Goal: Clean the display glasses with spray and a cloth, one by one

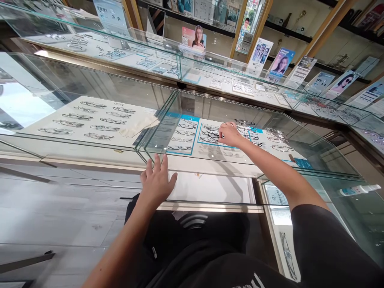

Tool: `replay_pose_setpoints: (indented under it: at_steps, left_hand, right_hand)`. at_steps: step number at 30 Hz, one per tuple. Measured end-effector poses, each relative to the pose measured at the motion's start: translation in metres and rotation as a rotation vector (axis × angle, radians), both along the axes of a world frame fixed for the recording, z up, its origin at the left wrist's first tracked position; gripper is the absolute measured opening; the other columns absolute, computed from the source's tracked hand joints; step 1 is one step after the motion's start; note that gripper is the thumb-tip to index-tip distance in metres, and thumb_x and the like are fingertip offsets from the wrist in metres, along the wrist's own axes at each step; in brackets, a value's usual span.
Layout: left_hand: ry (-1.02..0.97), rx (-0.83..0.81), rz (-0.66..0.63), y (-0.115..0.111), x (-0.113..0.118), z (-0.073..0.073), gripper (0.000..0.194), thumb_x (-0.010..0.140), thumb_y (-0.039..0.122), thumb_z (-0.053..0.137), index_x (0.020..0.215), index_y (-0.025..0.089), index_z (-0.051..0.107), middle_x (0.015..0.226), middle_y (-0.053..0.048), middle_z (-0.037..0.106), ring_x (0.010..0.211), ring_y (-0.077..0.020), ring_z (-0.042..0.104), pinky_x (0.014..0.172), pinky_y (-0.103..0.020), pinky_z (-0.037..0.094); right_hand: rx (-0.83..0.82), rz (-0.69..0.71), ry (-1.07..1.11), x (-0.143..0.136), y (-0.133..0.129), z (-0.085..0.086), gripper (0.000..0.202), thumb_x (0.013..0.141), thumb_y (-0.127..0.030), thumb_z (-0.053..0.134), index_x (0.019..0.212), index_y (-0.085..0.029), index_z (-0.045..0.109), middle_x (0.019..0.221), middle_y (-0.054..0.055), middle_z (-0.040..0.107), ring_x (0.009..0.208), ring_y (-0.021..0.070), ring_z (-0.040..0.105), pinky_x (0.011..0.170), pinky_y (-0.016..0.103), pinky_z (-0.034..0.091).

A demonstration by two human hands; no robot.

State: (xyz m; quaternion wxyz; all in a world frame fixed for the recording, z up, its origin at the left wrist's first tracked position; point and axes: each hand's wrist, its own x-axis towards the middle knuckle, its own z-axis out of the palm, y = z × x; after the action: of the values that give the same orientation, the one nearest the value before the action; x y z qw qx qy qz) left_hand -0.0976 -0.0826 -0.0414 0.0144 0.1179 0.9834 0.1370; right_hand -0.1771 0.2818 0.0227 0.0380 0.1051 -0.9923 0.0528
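Note:
My left hand [156, 179] rests at the front edge of the glass display case [144, 149], its fingers spread and holding nothing. Inside the case, my right hand [230, 135] reaches down over a blue-edged white tray [204, 141]. Its fingers are curled together at a pair of dark-framed eyeglasses [213, 134]; the fingertips partly hide the contact. More eyeglasses [183, 140] lie in a column on the blue-edged panel to the left. Another dark pair [245, 122] sits just beyond my right hand.
Rows of eyeglasses [78, 117] and a cream cloth [139, 127] lie in the left case. Glass walls and edges surround my arms. An open white drawer [210, 188] is below, a spray bottle [359, 190] at right. Advertising cards [281, 62] stand on the far counter.

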Motion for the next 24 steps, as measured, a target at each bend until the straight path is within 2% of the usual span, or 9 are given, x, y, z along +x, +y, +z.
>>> replay_pose_setpoints:
  at_steps: [4, 9, 12, 14, 17, 19, 21, 24]
  left_hand:
    - [0.011, 0.008, -0.005, -0.001, -0.001, -0.003, 0.083, 0.106, 0.05, 0.042, 0.176, 0.012, 0.02, 0.183, -0.022, 0.012, 0.168, -0.048, 0.014, 0.126, -0.069, 0.029]
    - [0.012, 0.006, -0.007, -0.002, -0.001, -0.004, 0.083, 0.105, 0.051, 0.041, 0.175, 0.012, 0.021, 0.183, -0.022, 0.012, 0.168, -0.0482, 0.014, 0.126, -0.069, 0.029]
    - [0.006, -0.002, -0.011, -0.001, -0.001, -0.002, 0.082, 0.105, 0.052, 0.04, 0.175, 0.012, 0.022, 0.183, -0.022, 0.012, 0.168, -0.0481, 0.015, 0.127, -0.069, 0.029]
    - [0.0, -0.008, -0.012, -0.001, 0.0, -0.001, 0.082, 0.106, 0.053, 0.039, 0.175, 0.012, 0.023, 0.183, -0.022, 0.012, 0.168, -0.0483, 0.015, 0.127, -0.069, 0.029]
    - [-0.014, -0.017, -0.023, -0.002, 0.0, -0.002, 0.081, 0.105, 0.053, 0.04, 0.174, 0.013, 0.027, 0.183, -0.022, 0.014, 0.168, -0.0478, 0.015, 0.127, -0.069, 0.028]
    - [-0.031, -0.041, -0.059, -0.004, 0.0, -0.005, 0.077, 0.105, 0.053, 0.041, 0.171, 0.013, 0.036, 0.181, -0.021, 0.024, 0.167, -0.0465, 0.019, 0.127, -0.068, 0.029]
    - [-0.064, -0.078, -0.128, -0.006, -0.001, -0.007, 0.07, 0.104, 0.05, 0.041, 0.163, 0.014, 0.049, 0.174, -0.021, 0.04, 0.164, -0.044, 0.03, 0.127, -0.066, 0.032]
    - [-0.172, -0.159, -0.327, -0.006, -0.008, -0.006, 0.061, 0.103, 0.046, 0.042, 0.152, 0.015, 0.061, 0.157, -0.019, 0.062, 0.151, -0.0388, 0.052, 0.124, -0.061, 0.039]
  right_hand:
    - [-0.028, -0.018, -0.014, 0.006, -0.002, 0.001, 0.01, 0.085, -0.023, 0.065, 0.082, -0.02, 0.074, 0.114, 0.011, 0.07, 0.117, 0.0309, 0.055, 0.122, 0.052, 0.024]
    - [-0.057, -0.046, -0.012, 0.017, -0.007, 0.001, 0.008, 0.085, -0.024, 0.069, 0.078, -0.02, 0.072, 0.138, 0.012, 0.07, 0.134, 0.0333, 0.051, 0.124, 0.053, 0.024]
    - [-0.034, -0.06, -0.024, 0.02, -0.011, 0.0, 0.011, 0.087, -0.021, 0.067, 0.079, -0.02, 0.074, 0.145, 0.013, 0.067, 0.14, 0.035, 0.048, 0.124, 0.055, 0.025]
    - [-0.023, -0.074, -0.014, 0.021, -0.012, 0.0, 0.01, 0.088, -0.02, 0.066, 0.082, -0.02, 0.075, 0.149, 0.014, 0.064, 0.143, 0.0354, 0.046, 0.125, 0.055, 0.025]
    - [-0.045, -0.098, 0.027, 0.026, -0.011, 0.004, 0.01, 0.09, -0.024, 0.07, 0.097, -0.02, 0.075, 0.158, 0.015, 0.057, 0.148, 0.0367, 0.042, 0.126, 0.057, 0.024]
    - [-0.084, -0.102, 0.065, 0.038, -0.009, 0.01, 0.019, 0.09, -0.028, 0.072, 0.108, -0.02, 0.073, 0.159, 0.016, 0.055, 0.149, 0.038, 0.041, 0.126, 0.058, 0.026]
    - [-0.133, -0.087, 0.116, 0.06, -0.009, 0.015, 0.021, 0.092, -0.03, 0.071, 0.111, -0.021, 0.071, 0.156, 0.017, 0.057, 0.147, 0.0383, 0.044, 0.124, 0.057, 0.029]
    - [-0.187, 0.064, 0.199, 0.104, -0.009, 0.016, 0.013, 0.098, -0.028, 0.065, 0.109, -0.022, 0.068, 0.141, 0.015, 0.066, 0.135, 0.0343, 0.054, 0.115, 0.051, 0.041]
